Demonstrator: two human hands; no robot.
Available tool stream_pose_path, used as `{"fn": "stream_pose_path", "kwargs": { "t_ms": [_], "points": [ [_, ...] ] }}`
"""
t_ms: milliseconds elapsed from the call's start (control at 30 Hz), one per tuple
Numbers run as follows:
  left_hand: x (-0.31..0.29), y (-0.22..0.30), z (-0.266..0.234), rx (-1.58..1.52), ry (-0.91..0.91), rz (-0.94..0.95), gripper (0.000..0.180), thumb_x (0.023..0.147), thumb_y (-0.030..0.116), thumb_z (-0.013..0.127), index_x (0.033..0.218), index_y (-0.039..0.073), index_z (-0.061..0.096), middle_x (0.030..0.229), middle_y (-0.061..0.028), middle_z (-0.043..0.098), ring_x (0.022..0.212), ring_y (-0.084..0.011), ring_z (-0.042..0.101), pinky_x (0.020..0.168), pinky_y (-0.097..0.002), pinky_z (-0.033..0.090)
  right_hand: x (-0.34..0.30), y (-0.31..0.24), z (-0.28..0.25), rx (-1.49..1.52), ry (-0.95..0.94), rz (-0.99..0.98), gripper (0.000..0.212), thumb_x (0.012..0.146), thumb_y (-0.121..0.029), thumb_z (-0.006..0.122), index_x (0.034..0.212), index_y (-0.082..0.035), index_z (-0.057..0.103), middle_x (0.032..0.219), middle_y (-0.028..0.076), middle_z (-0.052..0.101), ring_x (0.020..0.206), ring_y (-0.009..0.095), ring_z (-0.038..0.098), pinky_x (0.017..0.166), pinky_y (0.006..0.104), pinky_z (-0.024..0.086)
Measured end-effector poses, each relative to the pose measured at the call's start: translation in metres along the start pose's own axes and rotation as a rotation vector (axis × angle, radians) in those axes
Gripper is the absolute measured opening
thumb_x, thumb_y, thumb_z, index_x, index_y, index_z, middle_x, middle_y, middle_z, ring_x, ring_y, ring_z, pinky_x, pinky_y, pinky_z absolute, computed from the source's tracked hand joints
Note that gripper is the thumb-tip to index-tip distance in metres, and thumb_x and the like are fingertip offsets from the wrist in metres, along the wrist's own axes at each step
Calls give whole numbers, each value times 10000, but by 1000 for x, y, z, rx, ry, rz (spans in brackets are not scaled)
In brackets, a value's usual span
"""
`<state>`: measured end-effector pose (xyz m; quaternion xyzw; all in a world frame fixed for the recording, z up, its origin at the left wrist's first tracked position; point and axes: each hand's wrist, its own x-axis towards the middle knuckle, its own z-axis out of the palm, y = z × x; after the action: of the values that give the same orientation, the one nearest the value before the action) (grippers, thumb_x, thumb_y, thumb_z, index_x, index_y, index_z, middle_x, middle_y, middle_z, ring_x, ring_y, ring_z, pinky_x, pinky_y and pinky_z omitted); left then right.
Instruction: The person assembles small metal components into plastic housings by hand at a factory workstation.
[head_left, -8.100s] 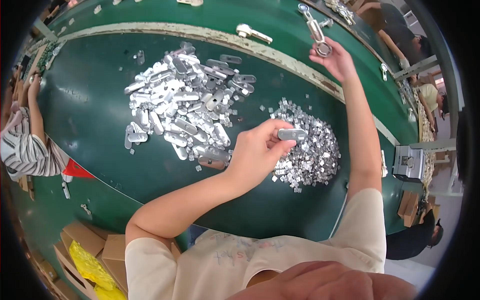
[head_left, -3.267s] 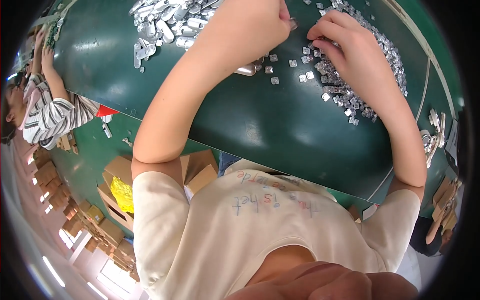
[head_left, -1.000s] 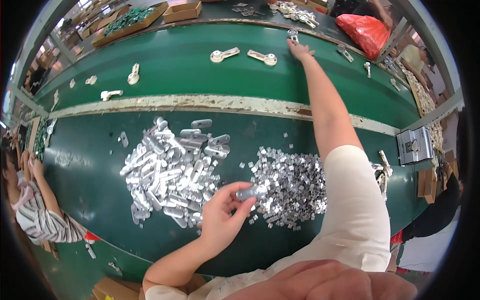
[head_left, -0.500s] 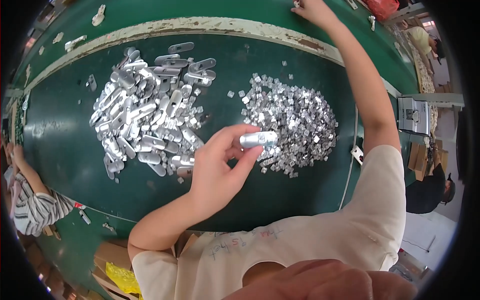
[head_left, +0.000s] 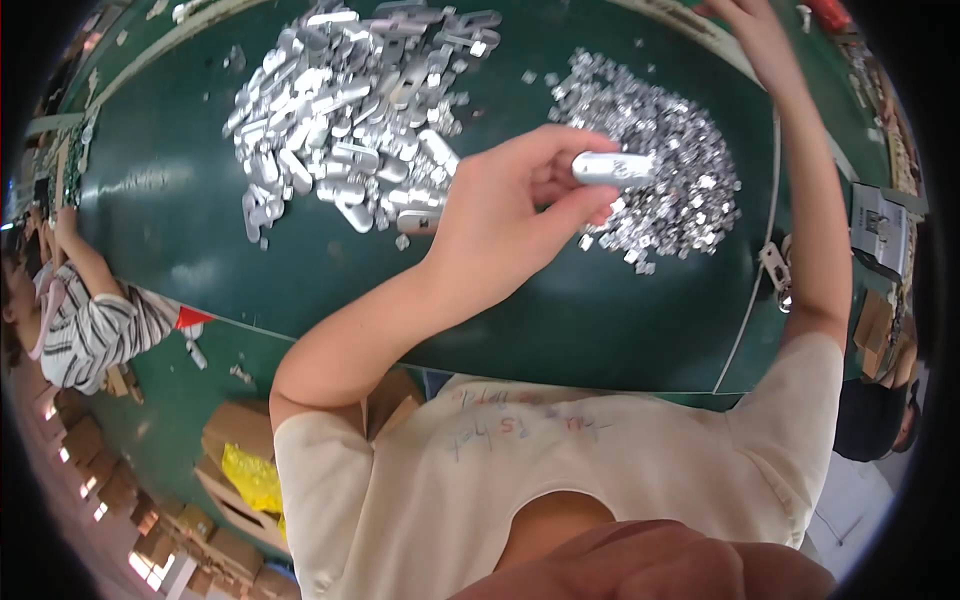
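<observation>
Between thumb and fingers, my left hand [head_left: 510, 205] pinches a silver oblong metal plate [head_left: 615, 169] with rounded ends. It is held up over the near left side of a pile of small silver clips [head_left: 690, 170]. To the left of that hand lies a larger heap of similar oblong metal plates [head_left: 350, 110], with small pieces mixed in. My right hand [head_left: 757, 35] reaches out to the far rim of the dark green table [head_left: 500, 325]. Its fingers look stretched and apart, blurred and partly cut off by the picture's top edge, with nothing visible in them.
A white-and-silver metal fitting [head_left: 775, 268] lies beside my right forearm. At the left, a person in a striped top [head_left: 105, 335] works at the table. A cardboard box [head_left: 235, 430] with a yellow bag [head_left: 250, 478] stands below left. Another person in black [head_left: 870, 420] is at right.
The view has shifted, so the piles sit higher in the picture. My left hand still holds the plate. The fingers of my right hand, bent round a small white piece before, now look spread.
</observation>
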<state>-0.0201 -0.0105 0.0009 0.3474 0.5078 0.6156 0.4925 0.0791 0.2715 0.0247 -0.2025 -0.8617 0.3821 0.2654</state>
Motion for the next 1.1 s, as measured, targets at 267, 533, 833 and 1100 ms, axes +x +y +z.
{"fn": "stream_pose_path", "kwargs": {
  "t_ms": [267,533,833,1100],
  "points": [
    [1,-7,9,128,-65,43,312,820,-63,570,1126,-62,507,960,-112,603,812,-133,612,724,-240,525,-146,-86,25,-96,-27,-209,361,713,-40,704,1032,36,552,992,166,555,858,226,542,739,272,437],
    [-2,-12,21,93,-23,105,340,693,-74,632,1021,6,598,867,-97,646,760,-153,653,680,-248,542,-161,-90,28,-178,-141,-249,370,711,-57,687,1028,71,546,1006,209,536,906,304,530,786,358,433],
    [-3,-13,25,96,4,33,332,682,-47,671,1003,1,603,825,-87,644,733,-132,642,654,-247,545,-163,-82,28,-176,-166,-223,368,705,-41,687,1029,74,554,1012,211,540,928,309,531,805,370,432],
    [-1,-12,21,95,-22,-35,206,762,-8,632,964,-2,595,747,-53,611,668,-94,601,600,-209,502,-164,-80,33,-225,-186,-304,381,693,-14,687,1037,69,543,1005,181,535,903,274,530,798,343,429]
  ]
}}
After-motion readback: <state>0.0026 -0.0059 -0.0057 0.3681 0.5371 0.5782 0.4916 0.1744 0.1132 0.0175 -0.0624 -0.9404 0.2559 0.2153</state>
